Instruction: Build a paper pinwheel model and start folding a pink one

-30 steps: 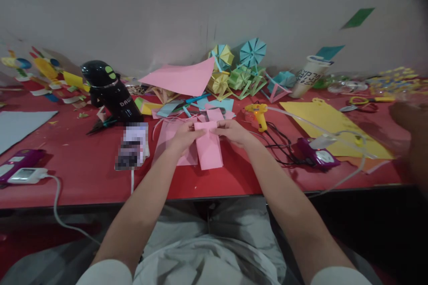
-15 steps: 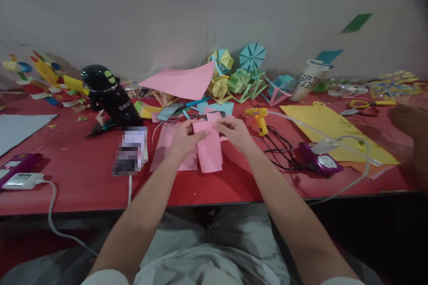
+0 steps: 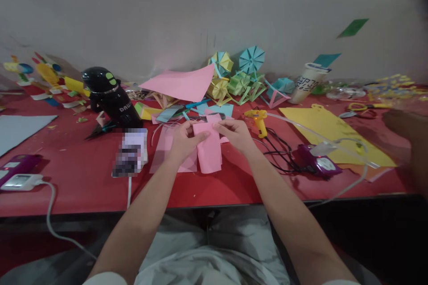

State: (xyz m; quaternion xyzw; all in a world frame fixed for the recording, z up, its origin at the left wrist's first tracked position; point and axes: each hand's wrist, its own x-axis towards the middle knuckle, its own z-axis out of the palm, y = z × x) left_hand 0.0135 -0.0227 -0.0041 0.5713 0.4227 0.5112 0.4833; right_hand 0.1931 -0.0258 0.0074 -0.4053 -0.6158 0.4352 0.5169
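My left hand point(image 3: 183, 140) and my right hand point(image 3: 235, 135) both pinch the top edge of a folded pink paper strip point(image 3: 209, 151), held just above the red table point(image 3: 83, 173). The fingers of each hand are closed on the paper's upper corners. Under the left hand a paler pink sheet point(image 3: 165, 153) lies flat. A phone point(image 3: 130, 153) on a white cable lies left of my left hand. A yellow glue gun point(image 3: 258, 120) lies right of my right hand.
A black bottle point(image 3: 112, 98), a large pink sheet point(image 3: 180, 83), folded paper pinwheels point(image 3: 239, 75) and a paper cup point(image 3: 306, 83) stand at the back. A yellow sheet point(image 3: 331, 131), a purple device point(image 3: 321, 164), scissors point(image 3: 363, 109) and another person's blurred arm point(image 3: 409, 138) are at the right.
The view has tilted down slightly. Both hands keep their pinch on the pink strip, its top edge shifting a little between the fingers. The arm at the right has moved slightly.
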